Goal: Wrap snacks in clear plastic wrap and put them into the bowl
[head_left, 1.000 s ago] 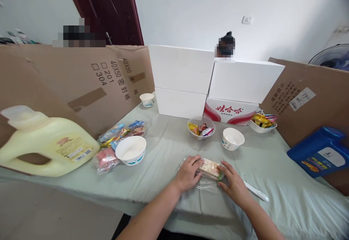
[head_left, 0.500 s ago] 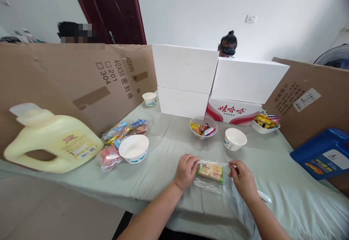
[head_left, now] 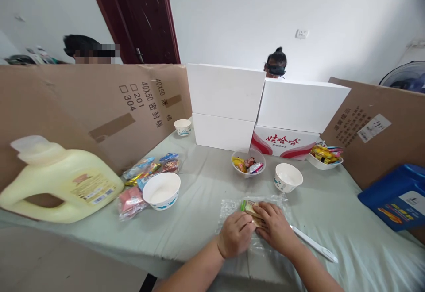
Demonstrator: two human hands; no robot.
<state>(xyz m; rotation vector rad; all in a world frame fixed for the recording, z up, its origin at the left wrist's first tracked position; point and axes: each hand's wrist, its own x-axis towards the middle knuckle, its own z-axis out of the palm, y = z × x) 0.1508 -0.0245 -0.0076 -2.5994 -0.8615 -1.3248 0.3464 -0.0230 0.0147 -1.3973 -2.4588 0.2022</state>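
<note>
Both hands, left hand (head_left: 236, 238) and right hand (head_left: 272, 226), now press on the cracker packet (head_left: 249, 206) between them, where earlier the right grip was lifted off.

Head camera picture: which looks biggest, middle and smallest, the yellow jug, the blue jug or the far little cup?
1. yellow jug, though it lies near the camera
2. blue jug, partly cut off at the edge
3. far little cup, farthest away
</note>
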